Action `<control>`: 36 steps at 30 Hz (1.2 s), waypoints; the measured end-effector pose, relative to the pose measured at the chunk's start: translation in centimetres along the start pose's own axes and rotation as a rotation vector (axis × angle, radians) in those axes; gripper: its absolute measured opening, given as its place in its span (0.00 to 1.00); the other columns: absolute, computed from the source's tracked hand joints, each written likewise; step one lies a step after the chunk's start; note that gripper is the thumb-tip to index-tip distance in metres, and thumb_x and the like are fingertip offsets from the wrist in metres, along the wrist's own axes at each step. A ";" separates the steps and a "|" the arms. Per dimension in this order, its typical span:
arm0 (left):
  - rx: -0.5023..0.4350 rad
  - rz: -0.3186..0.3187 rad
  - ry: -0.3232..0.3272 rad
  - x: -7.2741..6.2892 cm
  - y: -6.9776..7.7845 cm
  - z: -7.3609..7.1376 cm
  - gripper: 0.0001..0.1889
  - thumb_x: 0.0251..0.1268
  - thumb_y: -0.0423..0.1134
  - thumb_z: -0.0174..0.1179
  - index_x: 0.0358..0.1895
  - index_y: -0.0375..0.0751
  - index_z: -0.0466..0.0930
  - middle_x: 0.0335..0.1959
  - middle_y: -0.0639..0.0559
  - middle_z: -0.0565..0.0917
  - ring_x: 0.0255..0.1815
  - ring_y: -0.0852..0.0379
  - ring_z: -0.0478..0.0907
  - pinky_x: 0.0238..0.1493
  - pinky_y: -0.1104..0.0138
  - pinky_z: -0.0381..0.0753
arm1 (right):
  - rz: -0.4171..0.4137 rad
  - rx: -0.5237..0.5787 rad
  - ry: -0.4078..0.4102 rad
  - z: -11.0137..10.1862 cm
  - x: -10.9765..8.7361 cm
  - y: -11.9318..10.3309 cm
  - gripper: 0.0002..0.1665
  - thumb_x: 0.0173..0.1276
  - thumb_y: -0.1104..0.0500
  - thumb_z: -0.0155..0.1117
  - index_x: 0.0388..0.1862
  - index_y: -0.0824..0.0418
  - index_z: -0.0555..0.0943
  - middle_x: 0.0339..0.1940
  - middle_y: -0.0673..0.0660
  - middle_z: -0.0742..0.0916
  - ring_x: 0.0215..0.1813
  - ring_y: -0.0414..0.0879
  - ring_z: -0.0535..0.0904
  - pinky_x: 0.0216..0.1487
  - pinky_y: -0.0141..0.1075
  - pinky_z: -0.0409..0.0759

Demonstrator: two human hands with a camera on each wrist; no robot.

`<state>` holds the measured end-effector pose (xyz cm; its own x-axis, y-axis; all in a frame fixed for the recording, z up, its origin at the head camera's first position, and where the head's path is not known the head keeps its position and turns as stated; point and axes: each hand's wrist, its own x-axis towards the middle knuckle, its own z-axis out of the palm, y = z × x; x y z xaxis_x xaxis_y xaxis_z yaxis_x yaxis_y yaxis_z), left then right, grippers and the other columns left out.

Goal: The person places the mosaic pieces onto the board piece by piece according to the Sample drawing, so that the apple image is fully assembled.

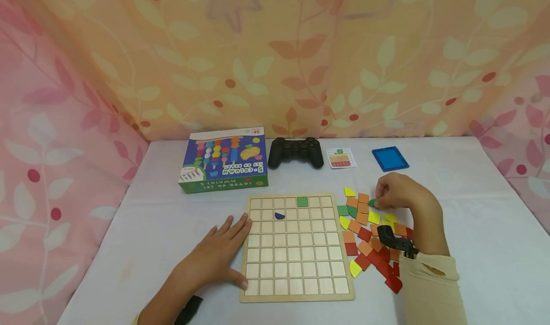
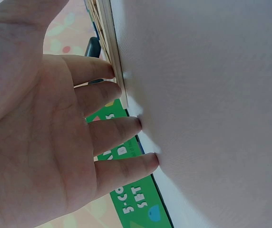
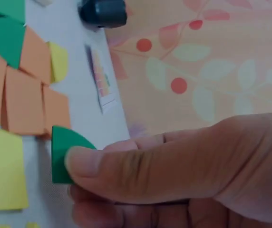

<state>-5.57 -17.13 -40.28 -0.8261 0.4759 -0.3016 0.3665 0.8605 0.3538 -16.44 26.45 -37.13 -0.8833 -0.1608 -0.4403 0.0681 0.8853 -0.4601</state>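
Observation:
A green quarter-circle tile [image 3: 61, 161] is pinched between the thumb and fingers of my right hand [image 1: 399, 191], just above the loose tiles. My left hand [image 1: 216, 256] lies spread at the left side of the wooden grid board [image 1: 297, 298], thumb and fingertips touching its edge. In the left wrist view the fingers [image 2: 119, 128] are straight and apart. On the board, a green square tile [image 1: 302, 201] fills a top-row cell. A dark blue half-round tile [image 1: 280, 215] lies in the second row.
Right of the board spread red, orange, yellow and green tiles [image 1: 365, 245]. Behind stand a bead-set box [image 1: 223, 160], a black game controller [image 1: 295, 153], a small pattern card [image 1: 341, 158] and a blue square tray [image 1: 390, 159]. A patterned curtain [image 1: 301, 57] closes the back.

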 end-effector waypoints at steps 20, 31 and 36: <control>0.010 0.010 -0.002 0.0 0.0 -0.1 0.70 0.31 0.68 0.77 0.80 0.40 0.52 0.81 0.46 0.50 0.80 0.36 0.45 0.70 0.36 0.54 | -0.261 0.057 0.179 3.3 1.8 -7.7 0.03 0.64 0.65 0.73 0.31 0.60 0.86 0.29 0.52 0.85 0.37 0.51 0.77 0.41 0.42 0.79; 0.015 0.008 0.008 0.0 -0.2 0.1 0.70 0.30 0.69 0.76 0.80 0.41 0.53 0.81 0.47 0.50 0.80 0.37 0.45 0.70 0.35 0.54 | -0.493 0.083 0.135 6.4 4.3 -13.3 0.09 0.62 0.65 0.74 0.27 0.58 0.82 0.23 0.50 0.80 0.30 0.46 0.74 0.35 0.38 0.74; 0.013 0.014 0.005 0.0 -0.1 0.0 0.70 0.31 0.69 0.76 0.80 0.41 0.52 0.81 0.47 0.50 0.80 0.37 0.45 0.70 0.35 0.54 | -0.512 -0.019 0.121 7.6 5.3 -14.5 0.09 0.62 0.66 0.73 0.24 0.57 0.83 0.22 0.47 0.81 0.31 0.43 0.74 0.37 0.38 0.75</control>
<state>-5.58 -17.23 -40.31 -0.8230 0.4874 -0.2917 0.3838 0.8558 0.3469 -18.52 9.46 -38.69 -0.8486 -0.5244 -0.0698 -0.3939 0.7143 -0.5785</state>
